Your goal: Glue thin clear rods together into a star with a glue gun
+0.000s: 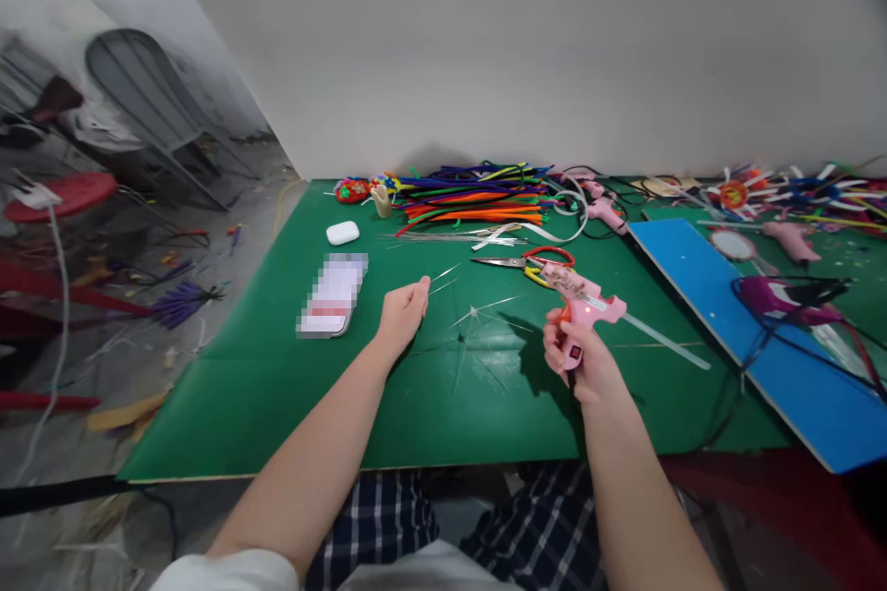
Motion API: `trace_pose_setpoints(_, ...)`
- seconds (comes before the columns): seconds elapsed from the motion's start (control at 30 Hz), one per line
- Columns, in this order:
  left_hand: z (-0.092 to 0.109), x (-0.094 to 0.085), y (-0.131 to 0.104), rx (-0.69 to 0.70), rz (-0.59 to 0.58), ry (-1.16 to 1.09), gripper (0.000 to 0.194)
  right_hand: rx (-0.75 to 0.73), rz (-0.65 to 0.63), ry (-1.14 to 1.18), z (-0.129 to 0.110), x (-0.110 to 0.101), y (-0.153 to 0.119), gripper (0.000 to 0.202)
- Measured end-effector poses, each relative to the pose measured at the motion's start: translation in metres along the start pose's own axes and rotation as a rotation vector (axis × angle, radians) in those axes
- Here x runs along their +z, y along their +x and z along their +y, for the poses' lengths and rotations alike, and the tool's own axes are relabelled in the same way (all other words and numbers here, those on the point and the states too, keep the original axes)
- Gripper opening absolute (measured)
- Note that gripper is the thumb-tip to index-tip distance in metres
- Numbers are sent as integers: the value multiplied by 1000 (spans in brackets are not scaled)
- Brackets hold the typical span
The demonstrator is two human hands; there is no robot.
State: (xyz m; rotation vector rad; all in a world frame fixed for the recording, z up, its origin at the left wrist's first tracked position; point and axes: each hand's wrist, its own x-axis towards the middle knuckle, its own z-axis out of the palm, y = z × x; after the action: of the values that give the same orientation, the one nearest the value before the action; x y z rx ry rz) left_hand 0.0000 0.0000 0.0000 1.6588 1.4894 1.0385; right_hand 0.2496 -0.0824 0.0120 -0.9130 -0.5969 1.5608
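My right hand [578, 355] is wrapped round the handle of a pink hot glue gun [582, 295], with a long clear glue stick [669, 342] poking out of its back end. My left hand [403, 314] is closed on thin wires [443, 275], whose pale ends point up and to the right. Between my hands, a star-shaped piece of thin wires [474, 312] lies on the green table [416, 406], its spokes spreading from a whitish centre. Just behind it rest scissors [509, 262] with red and yellow handles.
A bundle of coloured pipe cleaners [478, 194] lies along the wall, with loose wires in front. At left are a phone [333, 295] and a white case [343, 233]. A blue board [735, 323] and another pink glue gun [794, 240] occupy the right, among trailing cords.
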Motion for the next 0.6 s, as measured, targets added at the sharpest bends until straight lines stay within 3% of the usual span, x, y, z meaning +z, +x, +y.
trace_pose_setpoints(0.17, -4, 3, 0, -16, -13, -28, 51, -88, 44, -145, -7, 3, -9, 21)
trace_pose_setpoints(0.37, -5, 4, 1, -90, -109, -38, 48, -168, 181, -363, -11, 1, -23, 24)
trace_pose_setpoints(0.6, -5, 6, 4, -76, -176, 99, 48, -80, 117, -405, 5, 8, -28, 26)
